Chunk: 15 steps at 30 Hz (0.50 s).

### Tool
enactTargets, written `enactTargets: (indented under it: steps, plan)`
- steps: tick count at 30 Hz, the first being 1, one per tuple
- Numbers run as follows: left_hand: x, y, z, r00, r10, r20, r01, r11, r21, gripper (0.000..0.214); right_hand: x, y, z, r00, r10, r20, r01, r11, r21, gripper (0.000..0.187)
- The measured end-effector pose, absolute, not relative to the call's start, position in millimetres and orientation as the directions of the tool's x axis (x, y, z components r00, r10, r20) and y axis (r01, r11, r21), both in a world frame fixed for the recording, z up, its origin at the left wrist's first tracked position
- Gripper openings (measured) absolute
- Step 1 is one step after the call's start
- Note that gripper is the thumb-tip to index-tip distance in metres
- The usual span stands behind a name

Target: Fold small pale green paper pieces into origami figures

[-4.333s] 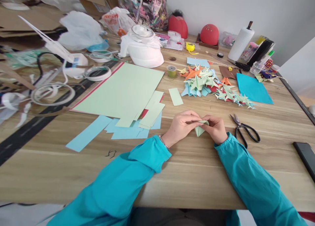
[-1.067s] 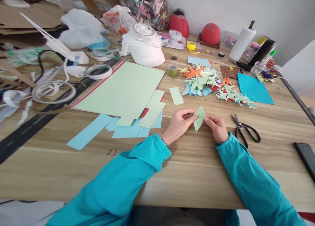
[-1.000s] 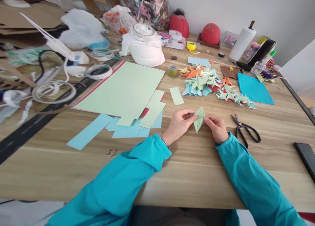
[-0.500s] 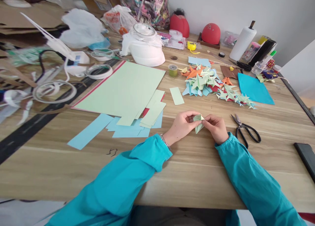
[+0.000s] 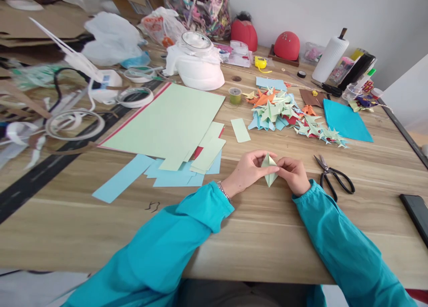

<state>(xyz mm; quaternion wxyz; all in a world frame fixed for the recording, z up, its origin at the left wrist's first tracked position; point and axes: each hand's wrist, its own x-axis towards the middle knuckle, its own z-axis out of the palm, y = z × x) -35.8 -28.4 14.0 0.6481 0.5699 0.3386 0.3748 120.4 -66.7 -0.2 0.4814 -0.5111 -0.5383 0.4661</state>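
A small pale green folded paper [image 5: 269, 178], diamond-shaped with a crease down its middle, is held between my two hands just above the table. My left hand [image 5: 249, 172] pinches its left side, the thumb lying across the front. At its right edge, my right hand [image 5: 293, 174] grips it between thumb and fingertips. Black-handled scissors [image 5: 334, 173] lie to the right of my right hand, blades slightly apart. Beyond my hands rests a pale green paper rectangle [image 5: 240, 130]. A pile of folded paper cranes [image 5: 272, 110] in green, blue, orange and red sits farther back.
Large green sheets [image 5: 163, 120] and blue paper strips [image 5: 123, 178] lie to the left. A thread spool [image 5: 235, 96], a turquoise sheet [image 5: 347, 120] and a yellow tape measure [image 5: 261, 64] are farther back. A black phone [image 5: 414, 215] lies at right; tape rolls [image 5: 74, 125] clutter the far left.
The green folded paper has opened from a partly bent shape into a longer, flatter diamond, its lower point now reaching further down. My hands have barely moved.
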Motion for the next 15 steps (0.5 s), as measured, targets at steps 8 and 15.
enactTargets:
  steps: [8,15]
  plan:
    - [-36.0,-27.7,12.4,0.532,0.847,0.009,-0.121,0.065,0.991,0.019,120.5,-66.7,1.5,-0.071,0.997,0.019,0.123,0.027,-0.992,0.026]
    - [-32.8,-28.1,10.7,0.440,0.897,-0.036,-0.202,0.138,0.970,0.019,122.1,-66.7,0.4,-0.078,0.997,0.017,0.133,0.027,-0.991,0.027]
